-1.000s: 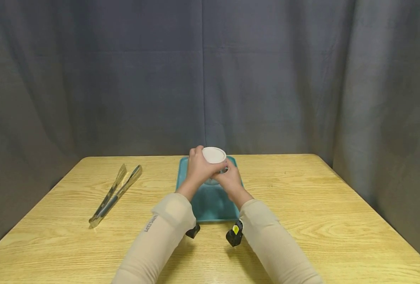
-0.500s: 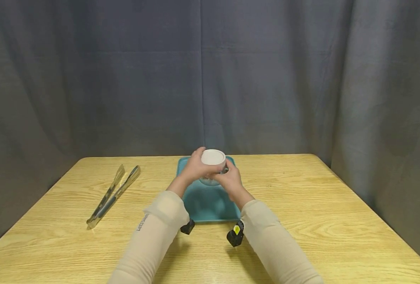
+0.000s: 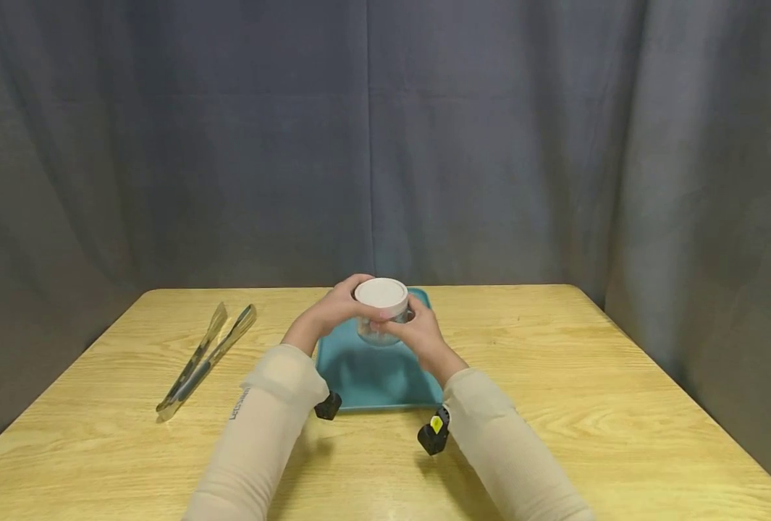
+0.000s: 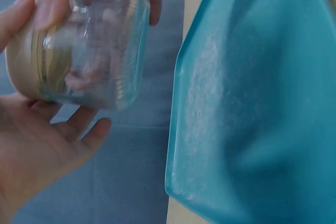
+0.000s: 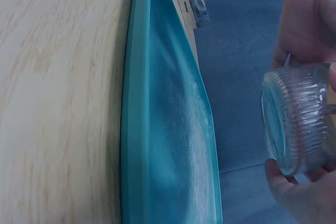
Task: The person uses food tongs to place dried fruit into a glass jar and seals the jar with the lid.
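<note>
A clear ribbed glass jar (image 3: 380, 337) with a white lid (image 3: 381, 292) is held over the teal tray (image 3: 378, 383). My left hand (image 3: 335, 309) grips the lid from the left side, thumb across its near edge. From the right, my right hand (image 3: 426, 339) holds the glass body, its thumb meeting the left thumb at the front. The left wrist view has the jar (image 4: 107, 51) lying sideways in frame, apart from the tray. In the right wrist view, the ribbed wall and base of the jar (image 5: 294, 121) show between both hands.
Metal tongs (image 3: 205, 362) with dark grips lie spread on the wooden table (image 3: 554, 405) to the left. A grey curtain (image 3: 489, 145) hangs behind the table and along both sides. Black wrist cameras sit under both sleeves.
The jar has shifted slightly left and toward me, and more of its glass body shows. My left wrist and forearm have swung left; the right hand has hardly moved.
</note>
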### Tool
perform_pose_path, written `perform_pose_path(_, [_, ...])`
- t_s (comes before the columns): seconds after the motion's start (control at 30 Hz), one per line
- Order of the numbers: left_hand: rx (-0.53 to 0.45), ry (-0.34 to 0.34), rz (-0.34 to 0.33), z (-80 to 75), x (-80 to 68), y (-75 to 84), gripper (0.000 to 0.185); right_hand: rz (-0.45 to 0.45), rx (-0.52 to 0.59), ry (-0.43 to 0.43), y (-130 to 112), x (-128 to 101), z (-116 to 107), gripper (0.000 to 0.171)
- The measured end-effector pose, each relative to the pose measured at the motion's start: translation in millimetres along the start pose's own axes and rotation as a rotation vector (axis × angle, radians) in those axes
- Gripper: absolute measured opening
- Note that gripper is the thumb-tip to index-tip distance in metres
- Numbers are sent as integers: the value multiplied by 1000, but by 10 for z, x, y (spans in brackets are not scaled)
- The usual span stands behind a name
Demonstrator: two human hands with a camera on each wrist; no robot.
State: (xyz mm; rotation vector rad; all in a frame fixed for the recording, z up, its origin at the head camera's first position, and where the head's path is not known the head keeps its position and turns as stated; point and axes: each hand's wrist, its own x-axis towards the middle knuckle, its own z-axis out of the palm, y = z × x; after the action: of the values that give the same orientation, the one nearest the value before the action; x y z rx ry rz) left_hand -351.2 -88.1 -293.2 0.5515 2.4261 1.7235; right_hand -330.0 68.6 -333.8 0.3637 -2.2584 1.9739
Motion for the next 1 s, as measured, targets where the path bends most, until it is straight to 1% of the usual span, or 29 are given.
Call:
perform_pose_path(0.07, [-26,-24,-9,-10,-6,-15,69,9,4,-7,11,-5,-3,62])
perform_pose_path(0.13, [-42,-34,-3,13,-25,-22,74,6,10,-4,18,-4,-9,64])
perform_pose_path(0.2, [-25,5,8,60,-52,-22,79,6,5,15,19,7,-14,64])
perform_pose_path(0.23, [0,41,23,94,-69,-16,81,6,4,30,19,14,-18,64])
perform_pose_path(0.3, [76,151,51,175,-103,9,82,-1,-1,54,16,27,-26,63])
perform_pose_path(0.43, [262,426,104,392,-147,85,85,-9,-11,116,15,46,-46,58])
perform_pose_path(0.5, [350,528,104,516,-148,117,87,0,-22,146,18,47,-53,55])
perform_pose_path(0.53, [386,570,94,576,-141,130,89,6,-29,158,19,47,-54,54])
perform_pose_path(0.6, [447,633,63,678,-120,148,94,13,-46,176,22,49,-50,52])
perform_pose_path(0.7, [487,709,3,782,-80,165,97,17,-67,193,22,54,-38,47])
perform_pose_path(0.8, [480,754,-35,823,-51,167,94,24,-66,203,12,50,-25,45])
perform_pose_path(0.87, [456,757,-38,821,-41,156,90,34,-63,204,6,46,-24,46])
perform_pose_path(0.93, [415,736,-16,796,-35,136,86,31,-65,200,5,41,-31,47])
perform_pose_path(1.0, [360,694,16,747,-36,108,82,19,-61,189,5,38,-42,50])
